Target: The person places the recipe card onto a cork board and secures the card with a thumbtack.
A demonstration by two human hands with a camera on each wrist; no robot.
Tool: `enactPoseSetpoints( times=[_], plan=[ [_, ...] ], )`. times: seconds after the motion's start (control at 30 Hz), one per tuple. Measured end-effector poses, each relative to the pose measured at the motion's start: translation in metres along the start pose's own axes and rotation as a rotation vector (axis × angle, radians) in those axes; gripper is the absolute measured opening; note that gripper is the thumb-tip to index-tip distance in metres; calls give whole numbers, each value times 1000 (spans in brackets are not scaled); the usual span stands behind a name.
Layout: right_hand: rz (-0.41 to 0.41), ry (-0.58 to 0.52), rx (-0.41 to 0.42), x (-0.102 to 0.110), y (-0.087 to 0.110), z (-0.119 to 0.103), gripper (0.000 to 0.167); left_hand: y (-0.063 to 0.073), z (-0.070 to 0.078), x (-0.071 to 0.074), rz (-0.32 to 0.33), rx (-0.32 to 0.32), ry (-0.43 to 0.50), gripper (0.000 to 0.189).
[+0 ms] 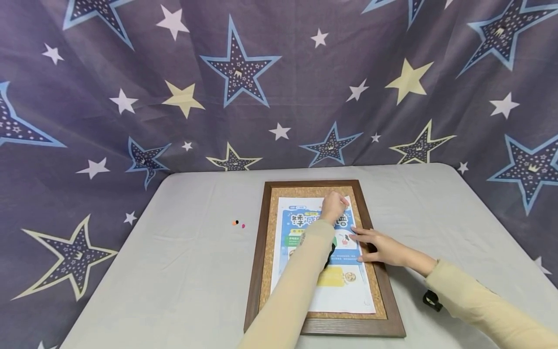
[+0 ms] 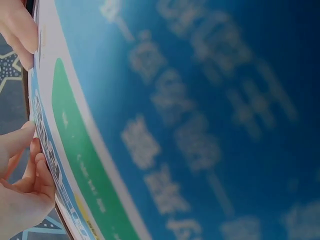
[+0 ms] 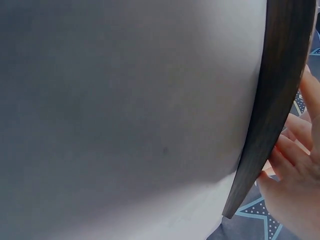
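A printed poster (image 1: 344, 300) with blue, green and yellow blocks lies on a wood-framed cork board (image 1: 379, 310). My left hand (image 1: 333, 207) is at the poster's top right corner, thumb and fingers pinched together against the sheet. In the left wrist view, a tiny greenish spot at the thumb tip (image 2: 27, 129) looks like a pushpin, mostly hidden. My right hand (image 1: 383, 248) rests with spread fingers on the poster's right edge and the frame's right side. The right wrist view shows those fingers (image 3: 295, 150) over the dark wooden frame (image 3: 265, 125).
Several tiny coloured pins (image 1: 236, 222), orange, black and pink, lie on the white-covered table (image 1: 183, 271) left of the board. A star-patterned curtain (image 1: 279, 97) hangs behind the table. A black strap (image 1: 432, 300) shows under the right wrist.
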State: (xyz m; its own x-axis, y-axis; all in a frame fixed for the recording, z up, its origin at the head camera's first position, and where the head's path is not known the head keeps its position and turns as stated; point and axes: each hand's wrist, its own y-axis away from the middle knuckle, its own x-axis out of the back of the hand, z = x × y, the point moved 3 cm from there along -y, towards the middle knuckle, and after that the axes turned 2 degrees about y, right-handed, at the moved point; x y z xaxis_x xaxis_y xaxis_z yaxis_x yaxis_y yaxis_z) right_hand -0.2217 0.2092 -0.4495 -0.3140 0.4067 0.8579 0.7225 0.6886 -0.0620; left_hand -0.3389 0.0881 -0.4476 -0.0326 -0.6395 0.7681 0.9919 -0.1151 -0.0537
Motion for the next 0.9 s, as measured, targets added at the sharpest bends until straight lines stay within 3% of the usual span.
enactPoseSetpoints(
  times=[0.1,0.23,0.3,0.33,0.5,0.57,0.6,0.77,0.9],
  plan=[
    [-2,1,3,0,-1,-1,59,-39,-32,-42,48,-88,-31,7],
    [-3,4,4,-1,-1,-2,59,-92,-78,-101,14,-182,-14,3],
    [-3,9,-1,-1,-1,-2,59,-101,-86,-109,-23,-214,-3,7],
    [-4,11,-2,0,-1,-2,59,-102,-86,-108,-76,-198,3,10],
    [5,21,5,0,0,-2,59,-93,-85,-94,-197,-250,36,15],
    [12,22,9,0,0,-2,59,-79,-78,-77,-240,-271,60,16],
    [17,28,13,0,0,-2,58,-72,-75,-69,-232,-315,69,16],
    [9,15,-4,-1,0,-1,59,-10,-29,8,-377,-291,55,21],
    [-8,1,-17,-1,-1,0,59,20,-13,43,-406,-302,40,22]
  ],
)
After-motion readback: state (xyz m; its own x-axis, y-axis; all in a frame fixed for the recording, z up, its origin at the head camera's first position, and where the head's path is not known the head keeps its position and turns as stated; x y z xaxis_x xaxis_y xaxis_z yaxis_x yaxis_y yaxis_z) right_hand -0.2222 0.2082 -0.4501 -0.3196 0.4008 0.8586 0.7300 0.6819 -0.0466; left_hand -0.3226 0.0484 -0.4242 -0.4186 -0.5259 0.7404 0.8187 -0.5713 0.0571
